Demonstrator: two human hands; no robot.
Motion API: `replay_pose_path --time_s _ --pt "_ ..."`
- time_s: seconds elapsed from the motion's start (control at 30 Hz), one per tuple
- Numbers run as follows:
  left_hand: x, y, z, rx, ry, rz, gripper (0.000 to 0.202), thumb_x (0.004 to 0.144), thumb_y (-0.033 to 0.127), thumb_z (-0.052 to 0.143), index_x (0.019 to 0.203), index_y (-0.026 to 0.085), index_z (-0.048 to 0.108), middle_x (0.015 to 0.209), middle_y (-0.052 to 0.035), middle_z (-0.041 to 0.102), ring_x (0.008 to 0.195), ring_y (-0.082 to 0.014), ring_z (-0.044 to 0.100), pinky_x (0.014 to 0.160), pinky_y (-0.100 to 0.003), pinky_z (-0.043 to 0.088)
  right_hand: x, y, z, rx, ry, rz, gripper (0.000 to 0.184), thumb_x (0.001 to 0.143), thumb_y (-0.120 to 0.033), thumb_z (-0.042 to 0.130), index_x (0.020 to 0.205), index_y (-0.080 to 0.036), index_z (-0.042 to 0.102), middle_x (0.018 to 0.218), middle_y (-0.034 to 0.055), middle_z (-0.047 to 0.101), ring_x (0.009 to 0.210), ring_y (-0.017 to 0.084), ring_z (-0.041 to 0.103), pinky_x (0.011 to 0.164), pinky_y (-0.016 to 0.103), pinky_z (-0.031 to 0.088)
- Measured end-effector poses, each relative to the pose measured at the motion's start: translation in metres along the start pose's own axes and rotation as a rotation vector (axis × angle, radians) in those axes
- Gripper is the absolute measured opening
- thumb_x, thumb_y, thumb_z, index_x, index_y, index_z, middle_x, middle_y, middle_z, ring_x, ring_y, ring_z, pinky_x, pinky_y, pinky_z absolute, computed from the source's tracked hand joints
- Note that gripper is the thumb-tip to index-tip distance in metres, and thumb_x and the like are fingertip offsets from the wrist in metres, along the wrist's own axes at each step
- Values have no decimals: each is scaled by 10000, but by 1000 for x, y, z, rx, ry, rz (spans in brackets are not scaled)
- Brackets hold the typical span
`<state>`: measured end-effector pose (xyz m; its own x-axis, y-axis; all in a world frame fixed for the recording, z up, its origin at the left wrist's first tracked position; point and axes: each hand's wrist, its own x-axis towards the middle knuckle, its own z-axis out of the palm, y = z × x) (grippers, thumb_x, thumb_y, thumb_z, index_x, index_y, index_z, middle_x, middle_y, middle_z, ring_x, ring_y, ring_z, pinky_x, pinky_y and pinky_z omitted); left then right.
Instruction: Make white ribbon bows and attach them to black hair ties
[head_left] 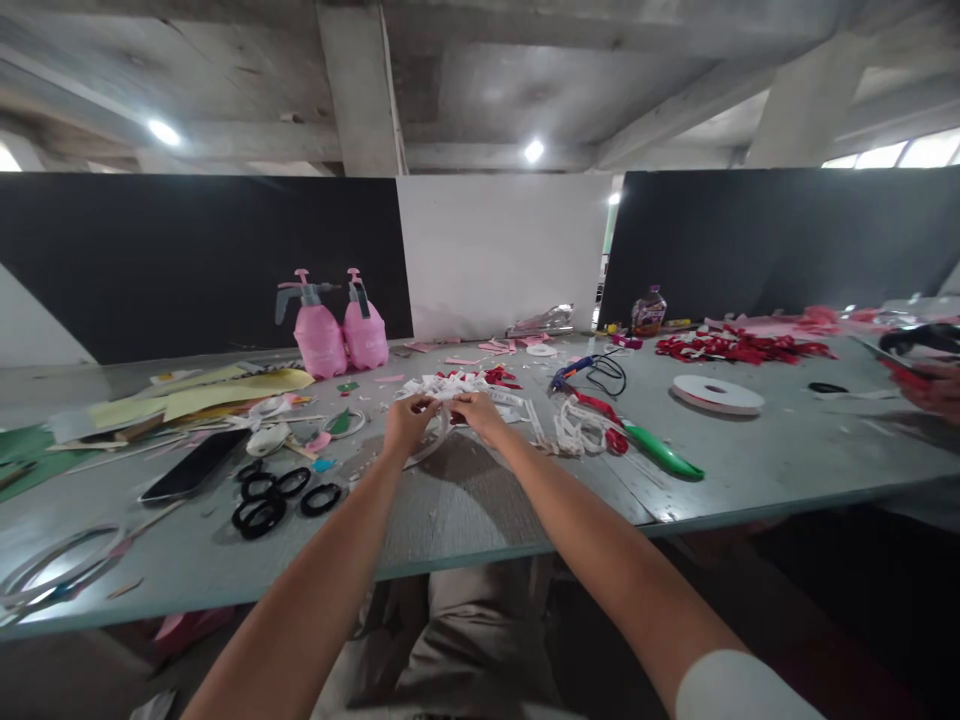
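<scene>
- Left hand (409,424) pinches a white band (439,438), right hand (474,414) pinching it too, fingertips nearly meeting, the band curving down beneath them!
- Under all of it, the long grey-green tabletop (469,515).
- Back left, two pink spray bottles (319,342) stand upright, side by side.
- Just beyond both hands, white ribbon pieces (442,383) in a heap.
- Over left, a black phone (196,466) lying flat.
- Across to the right, a white reel (716,393), flat as well.
- Nearer the middle, a blue-and-orange glue gun (571,372).
- Smallest here: black rings (260,513), clustered beside the phone!
</scene>
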<state>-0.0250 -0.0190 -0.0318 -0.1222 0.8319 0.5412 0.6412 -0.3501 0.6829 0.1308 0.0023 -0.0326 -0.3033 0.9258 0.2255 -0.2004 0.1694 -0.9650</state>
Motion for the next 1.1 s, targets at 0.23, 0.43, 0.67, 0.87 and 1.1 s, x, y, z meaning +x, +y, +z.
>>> replay_pose_path --time_s 0.23,0.43,0.67,0.87,1.1 --pt "-3 8 -6 200 -23 145 240 761 365 579 843 198 731 796 -33 718 658 -147 593 719 -270 415 0 2 0 43 5 39 258 573 -363 734 573 -141 603 512 -40 533 512 89 504 595 257 458" --pt "-4 12 -9 318 -25 213 223 799 330 559 897 221 727 871 -41 726 733 -169 620 841 -317 381 0 4 1 93 18 43 238 565 -339 741 592 -136 619 532 -36 533 516 87 496 581 253 464" --pt "-4 11 -6 365 -26 215 208 786 362 586 861 210 706 823 -49 721 747 -192 623 888 -344 345 -3 1 5 118 -14 40 295 548 -376 781 576 -142 603 523 -39 514 524 79 479 599 259 471" --pt "-4 8 -5 377 -33 246 160 769 336 598 838 219 682 794 -30 707 734 -187 612 880 -340 326 -5 3 4 93 -16 66 280 550 -373 781 576 -150 615 544 -37 538 521 75 483 615 259 479" --pt "-5 12 -5 378 -23 197 151 796 319 563 837 212 661 788 -25 695 741 -174 610 861 -316 335 -2 3 2 25 -13 12 333 558 -430 768 551 -148 592 502 -53 490 494 73 463 578 245 464"
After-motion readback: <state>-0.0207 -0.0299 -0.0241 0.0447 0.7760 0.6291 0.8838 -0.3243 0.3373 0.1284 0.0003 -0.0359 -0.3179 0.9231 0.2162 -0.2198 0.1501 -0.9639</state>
